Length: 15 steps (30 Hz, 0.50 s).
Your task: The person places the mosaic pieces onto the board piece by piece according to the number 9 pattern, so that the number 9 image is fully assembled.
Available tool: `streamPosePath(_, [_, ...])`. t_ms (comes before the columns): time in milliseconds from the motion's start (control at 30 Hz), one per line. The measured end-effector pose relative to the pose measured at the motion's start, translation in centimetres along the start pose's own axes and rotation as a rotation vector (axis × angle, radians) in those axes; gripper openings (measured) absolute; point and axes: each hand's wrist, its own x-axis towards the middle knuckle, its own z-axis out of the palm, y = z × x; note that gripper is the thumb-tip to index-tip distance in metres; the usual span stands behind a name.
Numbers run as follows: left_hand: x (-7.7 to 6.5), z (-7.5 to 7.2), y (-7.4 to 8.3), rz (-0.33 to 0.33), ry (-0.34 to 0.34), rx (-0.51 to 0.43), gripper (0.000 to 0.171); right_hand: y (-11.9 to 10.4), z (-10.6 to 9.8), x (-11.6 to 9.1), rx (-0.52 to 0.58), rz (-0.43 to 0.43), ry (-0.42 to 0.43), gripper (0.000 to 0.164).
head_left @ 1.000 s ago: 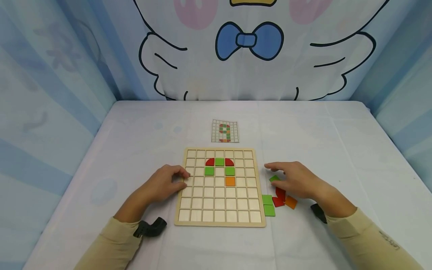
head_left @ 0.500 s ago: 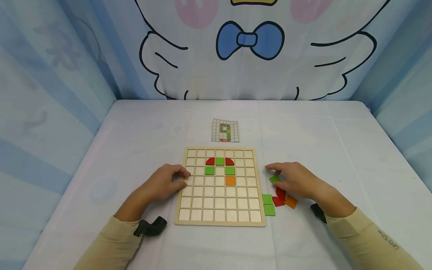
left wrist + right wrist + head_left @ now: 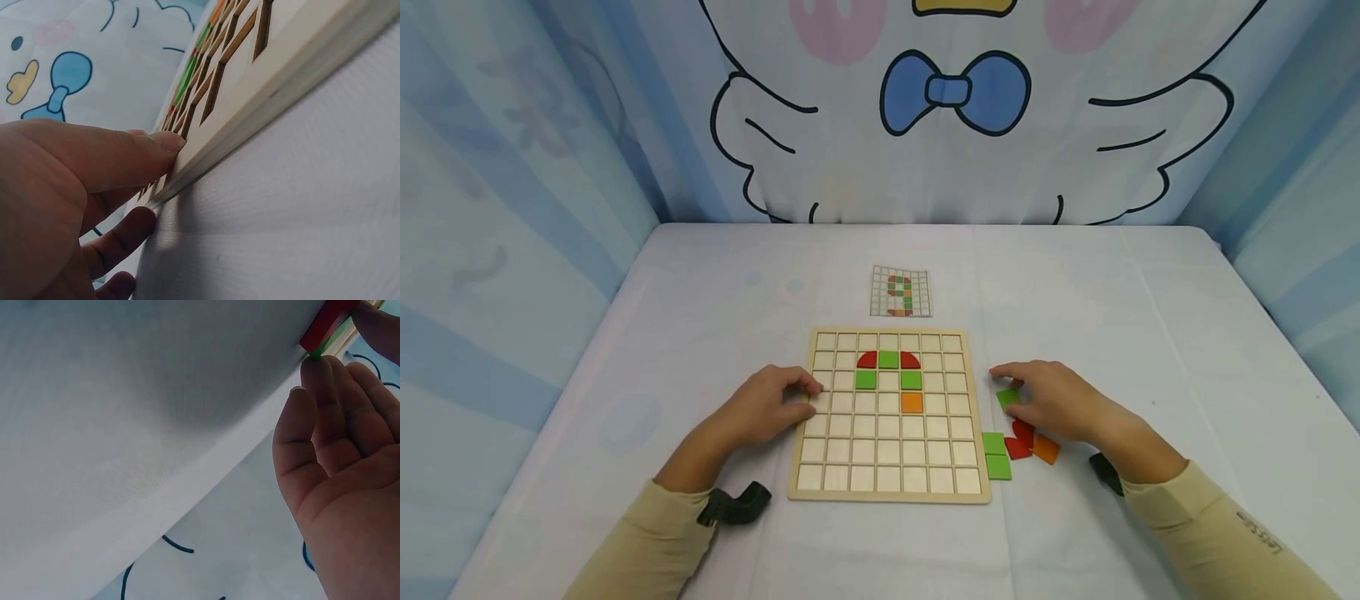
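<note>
A wooden grid board [image 3: 889, 492] lies flat on the table, with red quarter-round tiles [image 3: 867, 360], green square tiles [image 3: 888, 360] and one orange square tile [image 3: 912, 402] set in its upper cells. My left hand [image 3: 762, 408] rests at the board's left edge; in the left wrist view its thumb [image 3: 144, 156] lies on the rim. Right of the board, my right hand [image 3: 1060, 400] pinches a loose green square tile [image 3: 1007, 399] between thumb and fingers. In the right wrist view, a red tile [image 3: 326, 326] stands in front and hides most of the green one.
Loose red tiles [image 3: 1019, 448], an orange tile [image 3: 1046, 449] and two green tiles [image 3: 997, 467] lie beside the board's right edge, below my right hand. Behind the board is a small pattern card [image 3: 900, 292]. A printed curtain [image 3: 947, 167] closes off the table's far side.
The green tile at my right fingertips has turned a little and shifted slightly left. My left hand and the board stay in place.
</note>
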Motion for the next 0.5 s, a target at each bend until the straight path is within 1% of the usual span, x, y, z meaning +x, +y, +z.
streamPosePath(300, [-0.03, 0.06, 0.06, -0.011, 0.001, 0.0, 0.013, 0.09, 0.07, -0.14, 0.025, -0.004, 0.031, 0.044])
streamPosePath(500, [-0.06, 0.05, 0.06, -0.01, 0.0, -0.003, 0.013, 0.09, 0.04, -0.12, 0.009, 0.0, 0.044, 0.038])
